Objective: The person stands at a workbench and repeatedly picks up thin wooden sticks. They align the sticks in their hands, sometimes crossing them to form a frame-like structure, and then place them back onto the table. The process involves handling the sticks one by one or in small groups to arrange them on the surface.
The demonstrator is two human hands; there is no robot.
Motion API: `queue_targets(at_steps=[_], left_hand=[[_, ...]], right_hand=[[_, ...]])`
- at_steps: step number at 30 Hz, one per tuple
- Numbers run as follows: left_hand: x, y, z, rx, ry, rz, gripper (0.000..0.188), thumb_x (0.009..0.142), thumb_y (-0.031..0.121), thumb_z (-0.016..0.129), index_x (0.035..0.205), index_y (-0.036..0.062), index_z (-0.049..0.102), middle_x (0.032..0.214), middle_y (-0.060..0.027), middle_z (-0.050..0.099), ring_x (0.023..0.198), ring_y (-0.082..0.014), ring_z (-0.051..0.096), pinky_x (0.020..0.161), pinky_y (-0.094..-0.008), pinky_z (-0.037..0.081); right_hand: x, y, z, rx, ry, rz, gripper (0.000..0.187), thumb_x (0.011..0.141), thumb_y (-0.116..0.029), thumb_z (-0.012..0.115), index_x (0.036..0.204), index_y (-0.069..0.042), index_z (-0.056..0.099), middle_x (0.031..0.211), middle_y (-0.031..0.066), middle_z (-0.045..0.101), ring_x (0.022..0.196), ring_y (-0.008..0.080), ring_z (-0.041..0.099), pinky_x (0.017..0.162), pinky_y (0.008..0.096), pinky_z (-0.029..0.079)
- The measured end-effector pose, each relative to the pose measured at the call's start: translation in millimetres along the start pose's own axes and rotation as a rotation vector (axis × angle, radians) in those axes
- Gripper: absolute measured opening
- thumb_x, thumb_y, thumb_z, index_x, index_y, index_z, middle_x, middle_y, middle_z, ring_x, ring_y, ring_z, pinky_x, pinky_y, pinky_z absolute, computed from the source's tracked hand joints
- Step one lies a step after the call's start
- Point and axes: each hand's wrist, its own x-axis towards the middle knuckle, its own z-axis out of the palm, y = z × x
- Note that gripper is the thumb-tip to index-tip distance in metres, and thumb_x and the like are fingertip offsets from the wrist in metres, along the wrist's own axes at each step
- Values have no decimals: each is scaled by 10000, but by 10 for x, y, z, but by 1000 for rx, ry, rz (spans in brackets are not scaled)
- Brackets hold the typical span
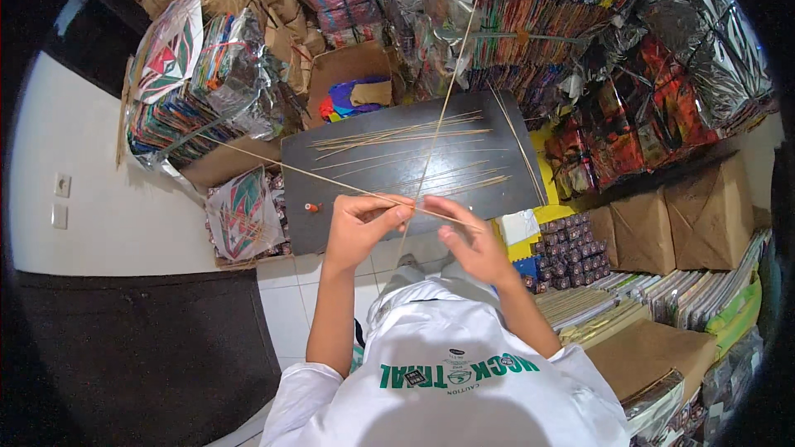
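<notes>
Two long, thin bamboo sticks cross in front of me. My left hand (364, 222) pinches them at the crossing between thumb and fingers. One bamboo stick (300, 170) slants from the far left down past my hands to the right. The other bamboo stick (445, 103) rises steeply toward the stacks at the back. At the crossing my right hand (472, 242) has its fingertips against the sticks, fingers stretched out and thumb apart. Whether a thread runs between its fingers is too small to tell. A small orange thread spool (311, 208) lies on the dark table (315, 167), left of my hands.
Several loose bamboo sticks (406, 134) lie across the tabletop. Behind it stand an open cardboard box (348, 66) and tall bundled stacks of colourful sheets (530, 45). A patterned paper kite (244, 217) rests at the left. Small dark spools (570, 252) and brown paper parcels (633, 232) sit right.
</notes>
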Motion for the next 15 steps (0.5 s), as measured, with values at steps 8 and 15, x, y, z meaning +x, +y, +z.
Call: queue_targets(at_steps=[8, 15], left_hand=[[25, -77, 18, 120, 97, 92, 87, 846, 3, 718, 908, -48, 750, 950, -159, 740, 778, -154, 675, 707, -281, 543], [-13, -125, 179, 608, 8, 355, 90, 803, 49, 719, 877, 18, 759, 899, -94, 753, 822, -205, 702, 810, -325, 506]], right_hand=[[-50, -183, 103, 43, -127, 151, 243, 1028, -193, 486, 1106, -36, 655, 670, -78, 445, 597, 21, 344, 539, 226, 301], [-24, -414, 59, 261, -93, 250, 239, 1026, -200, 497, 1089, -25, 647, 614, -100, 414, 537, 3, 320, 481, 205, 264]])
